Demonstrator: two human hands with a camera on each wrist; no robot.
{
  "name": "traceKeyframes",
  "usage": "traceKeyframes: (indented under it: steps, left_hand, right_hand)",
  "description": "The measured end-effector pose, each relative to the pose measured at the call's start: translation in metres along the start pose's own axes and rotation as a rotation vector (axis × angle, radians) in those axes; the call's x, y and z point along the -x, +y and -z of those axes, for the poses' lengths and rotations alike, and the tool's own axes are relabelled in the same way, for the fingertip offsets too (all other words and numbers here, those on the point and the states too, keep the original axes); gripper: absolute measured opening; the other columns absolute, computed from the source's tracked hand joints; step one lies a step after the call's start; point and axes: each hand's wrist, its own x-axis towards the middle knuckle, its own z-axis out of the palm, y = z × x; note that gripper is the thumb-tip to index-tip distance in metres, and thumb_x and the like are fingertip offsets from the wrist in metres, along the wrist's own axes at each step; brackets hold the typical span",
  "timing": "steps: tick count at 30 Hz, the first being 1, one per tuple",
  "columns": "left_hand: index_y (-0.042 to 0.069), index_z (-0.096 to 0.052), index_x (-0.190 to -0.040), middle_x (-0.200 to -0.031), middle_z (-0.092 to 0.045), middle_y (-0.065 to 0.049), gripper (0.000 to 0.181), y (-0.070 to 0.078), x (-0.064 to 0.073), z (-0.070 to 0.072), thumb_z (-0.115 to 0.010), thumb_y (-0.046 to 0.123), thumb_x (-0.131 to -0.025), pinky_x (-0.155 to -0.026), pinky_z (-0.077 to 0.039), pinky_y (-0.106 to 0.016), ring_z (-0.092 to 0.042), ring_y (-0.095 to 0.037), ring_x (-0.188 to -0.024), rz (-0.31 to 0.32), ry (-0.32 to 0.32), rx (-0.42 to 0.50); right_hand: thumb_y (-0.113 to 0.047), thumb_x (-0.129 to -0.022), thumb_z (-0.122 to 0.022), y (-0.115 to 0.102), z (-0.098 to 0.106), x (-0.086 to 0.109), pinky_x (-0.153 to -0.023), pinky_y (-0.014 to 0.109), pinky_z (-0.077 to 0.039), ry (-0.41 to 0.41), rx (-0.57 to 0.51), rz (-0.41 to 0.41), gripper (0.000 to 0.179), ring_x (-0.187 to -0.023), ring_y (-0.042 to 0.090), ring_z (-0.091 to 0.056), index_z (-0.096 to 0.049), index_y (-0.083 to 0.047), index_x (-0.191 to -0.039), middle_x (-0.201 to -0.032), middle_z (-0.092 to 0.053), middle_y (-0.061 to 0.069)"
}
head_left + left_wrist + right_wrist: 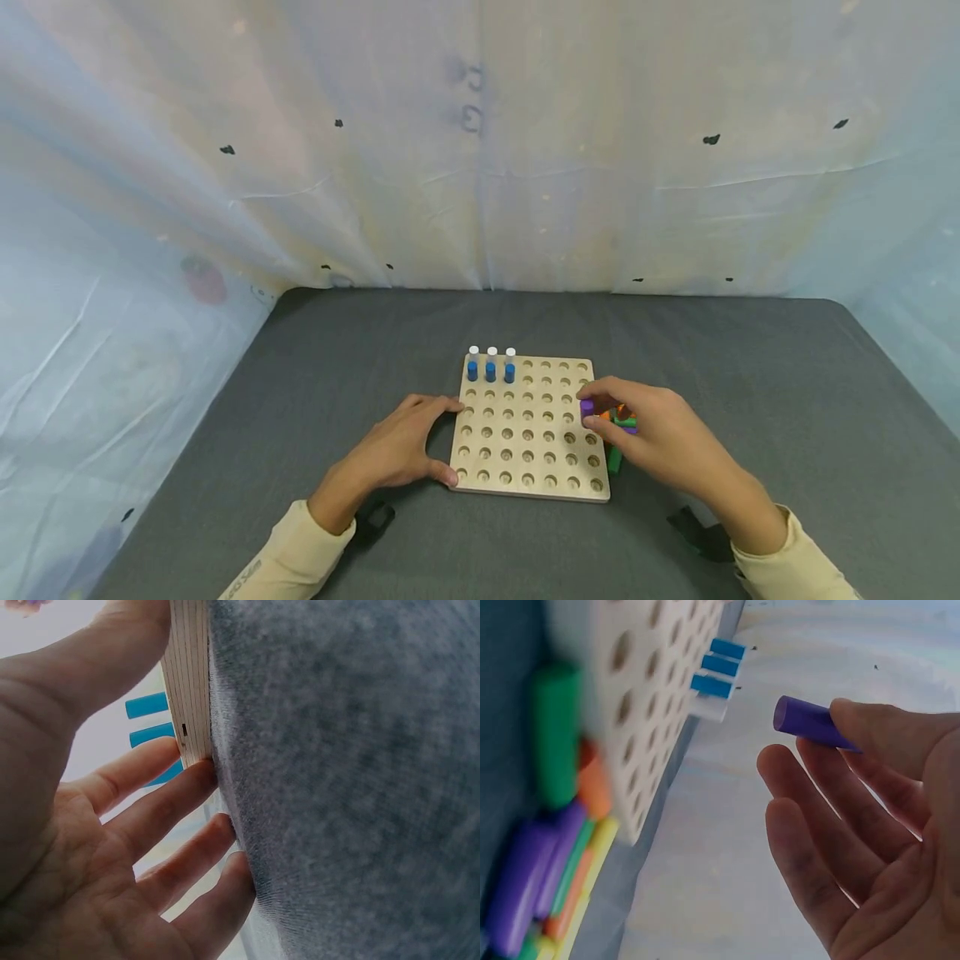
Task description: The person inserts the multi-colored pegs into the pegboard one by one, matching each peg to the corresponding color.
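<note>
A wooden board (517, 423) with rows of round holes lies flat on the dark cloth. White pegs (492, 352) stand in its far-left holes, and blue pegs (491, 372) stand in the row just before them. My left hand (397, 442) rests at the board's left edge, thumb at the near corner and fingers spread, touching its side in the left wrist view. Over the board's right edge my right hand (656, 429) pinches a purple peg (810, 722) between thumb and fingertips. Its other fingers are loosely bent.
Right of the board lies a pile of loose pegs, partly hidden by my right hand: a green peg (556, 735), an orange peg (592, 780), a purple peg (521, 885) and yellow ones. A pale plastic sheet (555, 167) hangs behind the dark table (360, 333).
</note>
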Motion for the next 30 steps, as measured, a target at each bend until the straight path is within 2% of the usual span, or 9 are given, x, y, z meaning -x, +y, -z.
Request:
traceKeyframes:
  steps: [7, 14, 21, 24, 30]
  left_hand:
    - [0.03, -0.052, -0.139, -0.144, -0.051, -0.006, 0.093, 0.001, 0.001, -0.002, -0.093, 0.044, -0.058, -0.095, -0.048, -0.056, -0.046, -0.026, -0.136, 0.001, -0.006, 0.019]
    - [0.031, -0.052, -0.139, -0.143, -0.052, -0.005, 0.092, 0.0, 0.001, -0.004, -0.093, 0.046, -0.057, -0.095, -0.049, -0.056, -0.046, -0.025, -0.134, -0.001, -0.004, 0.019]
    - [0.028, -0.053, -0.139, -0.141, -0.054, -0.005, 0.092, -0.001, 0.001, -0.002, -0.094, 0.044, -0.058, -0.098, -0.048, -0.055, -0.046, -0.025, -0.134, -0.016, 0.015, 0.017]
    - [0.026, -0.054, -0.137, -0.14, -0.055, -0.005, 0.091, -0.003, 0.002, -0.001, -0.095, 0.042, -0.058, -0.101, -0.047, -0.053, -0.046, -0.025, -0.134, -0.034, 0.025, 0.011]
    - [0.026, -0.055, -0.136, -0.14, -0.056, -0.003, 0.089, -0.003, 0.003, 0.0, -0.095, 0.041, -0.058, -0.103, -0.046, -0.052, -0.046, -0.025, -0.135, -0.043, 0.026, 0.017]
  right_hand:
    - [-0.024, -0.089, -0.076, -0.021, -0.014, -0.022, -0.067, 0.022, -0.049, 0.009, -0.037, 0.019, 0.023, -0.088, -0.001, -0.067, -0.067, -0.026, -0.111, -0.097, -0.07, -0.019]
    - [-0.027, -0.091, -0.074, -0.045, -0.02, -0.044, -0.077, 0.031, -0.054, -0.033, -0.086, -0.008, 0.023, -0.093, 0.001, -0.068, -0.067, -0.026, -0.112, -0.099, -0.072, -0.018]
    - [-0.028, -0.092, -0.073, -0.072, -0.034, -0.063, -0.079, 0.03, -0.052, -0.047, -0.159, -0.026, 0.023, -0.094, 0.005, -0.069, -0.068, -0.025, -0.114, -0.101, -0.073, -0.014]
    - [-0.026, -0.091, -0.074, -0.078, -0.045, -0.07, -0.076, 0.029, -0.051, -0.048, -0.161, -0.04, 0.023, -0.094, 0.008, -0.07, -0.069, -0.024, -0.113, -0.101, -0.074, -0.012]
    - [-0.024, -0.09, -0.074, -0.078, -0.062, -0.084, -0.068, 0.028, -0.049, -0.014, -0.168, -0.122, 0.018, -0.089, 0.01, -0.07, -0.07, -0.024, -0.108, -0.097, -0.075, -0.009]
